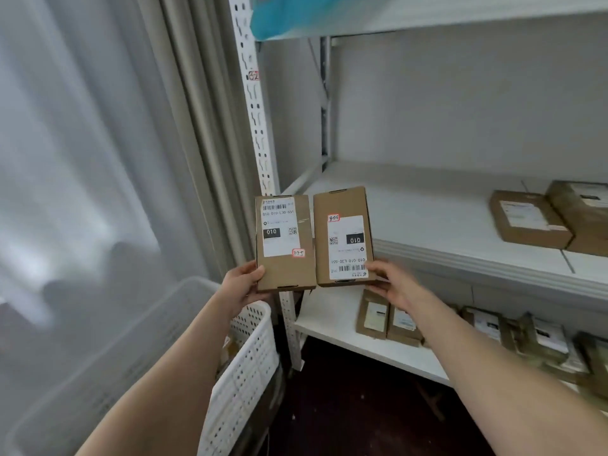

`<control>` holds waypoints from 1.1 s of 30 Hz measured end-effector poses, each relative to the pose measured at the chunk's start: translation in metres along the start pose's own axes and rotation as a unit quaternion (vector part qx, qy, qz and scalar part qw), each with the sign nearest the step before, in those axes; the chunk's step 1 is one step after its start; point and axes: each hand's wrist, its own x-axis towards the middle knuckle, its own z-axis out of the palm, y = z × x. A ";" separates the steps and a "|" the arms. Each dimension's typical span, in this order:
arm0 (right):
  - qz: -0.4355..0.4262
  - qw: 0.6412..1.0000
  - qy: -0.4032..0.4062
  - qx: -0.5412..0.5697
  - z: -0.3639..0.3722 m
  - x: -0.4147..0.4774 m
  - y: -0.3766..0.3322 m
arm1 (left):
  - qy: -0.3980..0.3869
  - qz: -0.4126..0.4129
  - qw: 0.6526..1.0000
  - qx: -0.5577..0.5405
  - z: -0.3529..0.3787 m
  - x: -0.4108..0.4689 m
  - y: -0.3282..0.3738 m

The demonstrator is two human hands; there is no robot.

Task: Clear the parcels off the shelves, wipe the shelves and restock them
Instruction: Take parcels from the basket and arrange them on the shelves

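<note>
Head view: left hand [241, 283] grasps left parcel [284, 241] at base; right hand [393, 284] grasps right parcel [343, 236].

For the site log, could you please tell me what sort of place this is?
Probably a parcel storeroom: slotted metal shelving holding labelled cardboard parcels, a white basket beside it.

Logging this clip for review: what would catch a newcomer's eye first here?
At the centre, the left hand grips the left parcel, label upright, and the right hand the right parcel, label upside down, side by side. Behind them the middle shelf carries two boxes at its right end; a white basket stands lower left.
</note>
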 end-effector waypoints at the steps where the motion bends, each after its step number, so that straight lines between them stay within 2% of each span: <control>1: -0.008 1.000 0.010 0.006 -0.019 -0.007 -0.006 | -0.009 0.007 1.000 0.005 0.019 -0.003 0.002; 7: -0.052 0.995 0.078 0.027 -0.118 -0.039 -0.037 | -0.036 0.031 0.999 0.009 0.131 -0.017 0.003; 12: -0.083 0.986 0.140 0.035 -0.173 -0.044 -0.061 | -0.039 0.048 0.998 0.025 0.209 -0.016 0.005; 19: -0.118 0.970 0.210 0.043 -0.233 -0.006 -0.113 | -0.075 0.065 0.994 0.050 0.308 0.028 0.034; 23: -0.134 0.948 0.287 0.002 -0.266 0.027 -0.149 | -0.111 0.067 0.989 0.073 0.368 0.064 0.048; 27: -0.132 0.920 0.362 -0.077 -0.293 0.051 -0.177 | -0.145 0.043 0.984 0.091 0.420 0.095 0.056; 29: -0.127 0.901 0.380 -0.169 -0.304 0.059 -0.184 | -0.156 0.030 0.982 0.102 0.439 0.106 0.057; 31: -0.112 0.853 0.400 -0.316 -0.312 0.063 -0.190 | -0.159 0.018 0.981 0.105 0.453 0.114 0.057; 33: -0.100 0.785 0.422 -0.443 -0.316 0.066 -0.193 | -0.161 0.007 0.982 0.099 0.462 0.119 0.057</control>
